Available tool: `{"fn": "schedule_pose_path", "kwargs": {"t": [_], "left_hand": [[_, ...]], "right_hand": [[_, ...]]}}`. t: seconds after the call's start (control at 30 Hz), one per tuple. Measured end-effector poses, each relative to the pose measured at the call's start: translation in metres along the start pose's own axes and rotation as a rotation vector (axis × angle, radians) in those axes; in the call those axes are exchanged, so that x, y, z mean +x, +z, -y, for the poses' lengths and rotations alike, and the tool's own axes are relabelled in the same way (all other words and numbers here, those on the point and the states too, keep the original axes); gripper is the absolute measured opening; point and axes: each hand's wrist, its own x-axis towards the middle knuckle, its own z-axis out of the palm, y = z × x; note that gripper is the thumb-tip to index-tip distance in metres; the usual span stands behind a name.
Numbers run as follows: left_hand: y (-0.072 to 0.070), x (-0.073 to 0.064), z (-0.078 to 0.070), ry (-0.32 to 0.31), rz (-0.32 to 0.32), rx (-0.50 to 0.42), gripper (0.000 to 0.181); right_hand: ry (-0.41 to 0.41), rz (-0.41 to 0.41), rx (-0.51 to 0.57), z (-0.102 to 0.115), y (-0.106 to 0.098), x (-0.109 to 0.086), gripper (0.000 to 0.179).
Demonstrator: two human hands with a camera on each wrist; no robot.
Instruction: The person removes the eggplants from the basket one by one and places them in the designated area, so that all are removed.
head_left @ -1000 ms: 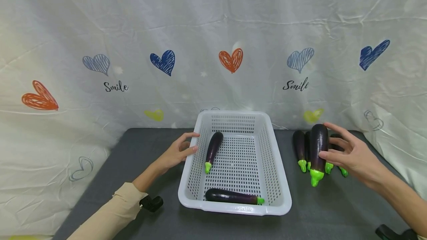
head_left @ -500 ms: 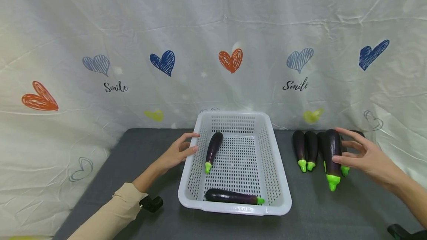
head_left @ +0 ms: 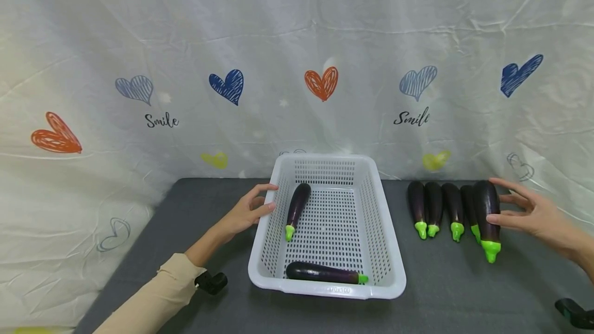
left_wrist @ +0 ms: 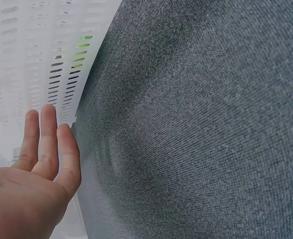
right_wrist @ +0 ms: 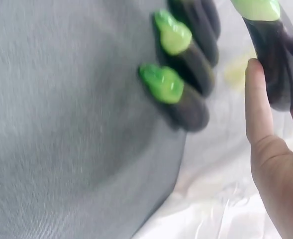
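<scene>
My right hand [head_left: 533,213] pinches a dark purple eggplant [head_left: 486,205] with a bright green stem end, between thumb and fingers. In the right wrist view the held eggplant [right_wrist: 278,59] stands apart from the others. Several more eggplants [head_left: 452,202] lie in a row just left of it, stems toward me. My left hand [head_left: 246,210] touches the left rim of a white perforated plastic basket [head_left: 394,256], fingertips at the edge. The left wrist view shows three fingers [left_wrist: 48,134] extended alongside its outer wall. Inside lie two eggplants, one lengthwise [head_left: 297,207] and one crosswise [head_left: 322,273] at the front.
A dark grey cloth [head_left: 445,293] covers the table. Behind it hangs a pale curtain [head_left: 278,24] printed with hearts and "Smile". Black wrist straps [head_left: 211,282] sit on the forearms.
My right hand has moved rightward with the held eggplant, from over the row to its right end, uncovering the eggplants behind. The left hand and basket have stayed in place.
</scene>
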Motion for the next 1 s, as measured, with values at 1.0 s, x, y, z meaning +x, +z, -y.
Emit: {"fn": "schedule_pose_path", "kwargs": {"t": [1.0], "left_hand": [[0.001, -0.001, -0.003, -0.008, -0.005, 0.008, 0.053]], "right_hand": [[0.163, 0.040, -0.062, -0.049, -0.031, 0.028, 0.101]]}}
